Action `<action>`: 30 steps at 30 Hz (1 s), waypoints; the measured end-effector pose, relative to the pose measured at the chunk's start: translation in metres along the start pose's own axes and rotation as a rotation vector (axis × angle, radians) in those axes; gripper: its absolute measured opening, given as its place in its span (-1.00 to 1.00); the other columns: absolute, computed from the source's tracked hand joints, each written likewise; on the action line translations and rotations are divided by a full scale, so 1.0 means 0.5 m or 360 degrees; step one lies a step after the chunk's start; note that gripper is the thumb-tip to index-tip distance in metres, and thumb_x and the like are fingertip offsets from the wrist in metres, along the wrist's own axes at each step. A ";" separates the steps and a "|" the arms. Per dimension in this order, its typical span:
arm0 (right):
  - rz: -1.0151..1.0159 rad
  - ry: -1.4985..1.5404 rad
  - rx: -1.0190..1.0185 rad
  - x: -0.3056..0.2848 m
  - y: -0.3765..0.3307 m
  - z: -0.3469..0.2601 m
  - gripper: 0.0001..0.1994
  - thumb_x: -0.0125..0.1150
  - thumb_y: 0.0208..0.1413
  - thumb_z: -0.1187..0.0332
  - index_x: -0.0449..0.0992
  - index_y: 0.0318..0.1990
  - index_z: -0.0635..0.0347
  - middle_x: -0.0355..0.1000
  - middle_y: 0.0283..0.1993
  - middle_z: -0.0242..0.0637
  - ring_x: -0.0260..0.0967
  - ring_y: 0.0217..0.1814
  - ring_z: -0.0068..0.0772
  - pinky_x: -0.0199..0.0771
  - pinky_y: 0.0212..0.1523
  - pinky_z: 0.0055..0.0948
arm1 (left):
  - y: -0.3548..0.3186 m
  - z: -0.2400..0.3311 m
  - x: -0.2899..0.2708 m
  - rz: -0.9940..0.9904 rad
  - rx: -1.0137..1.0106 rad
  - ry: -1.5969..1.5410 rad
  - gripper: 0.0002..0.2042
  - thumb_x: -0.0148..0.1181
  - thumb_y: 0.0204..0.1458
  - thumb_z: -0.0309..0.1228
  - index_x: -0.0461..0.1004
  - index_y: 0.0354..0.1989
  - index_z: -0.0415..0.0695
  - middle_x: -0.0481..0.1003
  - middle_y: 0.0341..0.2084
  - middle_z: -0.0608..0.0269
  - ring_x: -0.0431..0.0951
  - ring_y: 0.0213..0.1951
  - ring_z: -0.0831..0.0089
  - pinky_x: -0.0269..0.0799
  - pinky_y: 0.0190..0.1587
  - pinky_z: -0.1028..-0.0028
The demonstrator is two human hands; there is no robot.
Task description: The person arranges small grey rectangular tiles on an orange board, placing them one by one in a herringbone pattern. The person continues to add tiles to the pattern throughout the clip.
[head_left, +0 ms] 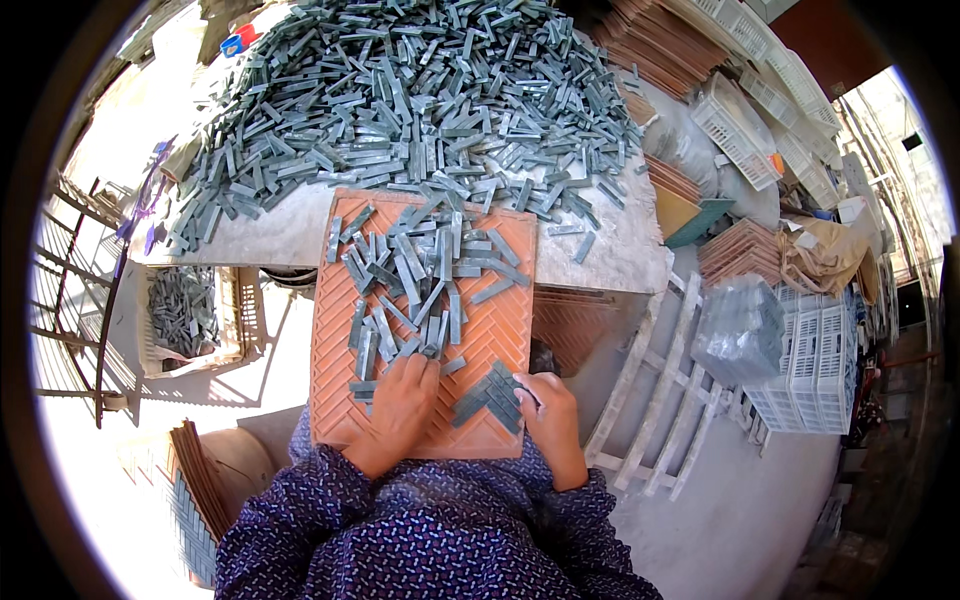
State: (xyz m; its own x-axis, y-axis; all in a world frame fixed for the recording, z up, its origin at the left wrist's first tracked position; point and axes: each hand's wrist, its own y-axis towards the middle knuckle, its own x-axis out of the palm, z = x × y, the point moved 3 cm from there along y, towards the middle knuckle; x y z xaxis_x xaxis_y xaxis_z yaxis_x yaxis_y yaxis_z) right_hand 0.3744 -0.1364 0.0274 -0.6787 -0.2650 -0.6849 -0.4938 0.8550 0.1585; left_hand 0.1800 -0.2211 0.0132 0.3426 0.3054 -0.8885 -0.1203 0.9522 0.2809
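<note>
Pale worktop [615, 245] bears a big pile [420, 95] of grey-green strips; orange grooved tray [332, 400] sits at its near edge, by the person's lap. Loose strips [408, 265] lie across tray's upper middle, herringbone block [488, 402] lower right. Left hand [402, 402] back-up, angled up and inward, fingers bunched at loose strips; can't tell if gripping. Right hand [553, 412] angled up-left, fingers curled nearly closed at block's right edge; hold unclear.

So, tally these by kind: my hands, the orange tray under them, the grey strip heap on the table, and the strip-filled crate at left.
Hands: 2
Orange tray: 1
Grey strip heap: 1
Strip-filled crate: 1
Total: 5
</note>
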 end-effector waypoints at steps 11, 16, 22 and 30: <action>0.0109 -0.0062 -0.0159 0.013 0.040 -0.012 -0.84 0.29 -0.06 0.52 0.55 -0.26 0.24 0.47 -0.30 -0.12 0.48 -0.33 -0.14 0.46 -0.32 -0.37 | -0.006 0.008 0.015 -0.0114 -0.0134 -0.0551 -0.77 0.18 -0.09 -0.54 0.42 -0.22 -0.23 0.40 -0.32 0.07 0.44 -0.26 0.08 0.41 -0.22 0.25; 0.0115 0.0100 -0.0077 0.010 0.027 -0.008 -0.81 0.30 -0.05 0.54 0.54 -0.23 0.27 0.48 -0.31 -0.12 0.48 -0.38 -0.24 0.46 -0.36 -0.43 | -0.007 0.012 0.016 -0.0198 -0.0066 -0.0708 -0.74 0.21 -0.10 -0.55 0.41 -0.19 -0.25 0.41 -0.30 0.03 0.47 -0.24 0.01 0.43 -0.22 0.22; 0.0194 0.0138 -0.0061 0.003 0.012 0.003 -0.82 0.28 -0.05 0.56 0.54 -0.23 0.29 0.49 -0.31 -0.12 0.48 -0.41 -0.31 0.45 -0.39 -0.48 | -0.008 0.015 0.017 -0.0146 -0.0138 -0.0853 -0.77 0.22 -0.12 -0.58 0.45 -0.23 -0.26 0.44 -0.36 0.02 0.49 -0.27 0.04 0.43 -0.26 0.31; 0.0168 0.0221 0.0112 -0.010 0.002 0.010 -0.84 0.28 -0.02 0.48 0.54 -0.24 0.24 0.49 -0.29 -0.10 0.49 -0.28 -0.09 0.48 -0.28 -0.34 | -0.007 0.023 0.019 -0.0121 -0.0379 -0.0965 -0.82 0.17 -0.12 -0.61 0.43 -0.29 -0.25 0.45 -0.40 -0.03 0.47 -0.31 -0.03 0.40 -0.27 0.16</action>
State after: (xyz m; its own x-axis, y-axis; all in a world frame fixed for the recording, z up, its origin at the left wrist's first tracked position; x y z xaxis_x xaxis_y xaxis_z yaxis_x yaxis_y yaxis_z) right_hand 0.3801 -0.1319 0.0275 -0.7956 -0.2272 -0.5616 -0.3802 0.9090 0.1708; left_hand 0.1946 -0.2214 0.0078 0.8144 0.2556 -0.5211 -0.2544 0.9642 0.0753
